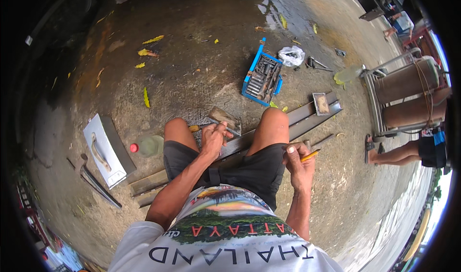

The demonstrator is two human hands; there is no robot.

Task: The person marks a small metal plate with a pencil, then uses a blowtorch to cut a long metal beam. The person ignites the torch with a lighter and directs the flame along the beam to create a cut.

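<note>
Evidently, the right hand [299,165] pinches a yellow pencil [310,155] between its fingers, beside the right thigh [270,130]; the left hand [213,137] is above the metal channel [312,121], its finger closure indeterminable.

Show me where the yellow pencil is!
In the head view, the yellow pencil is right of centre, in the person's right hand, lower than the blue toolbox.

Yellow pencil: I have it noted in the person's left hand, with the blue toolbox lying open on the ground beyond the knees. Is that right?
Not quite: the head view shows the yellow pencil in the right hand, not the left hand. The blue toolbox does lie open on the ground beyond the knees.
</note>
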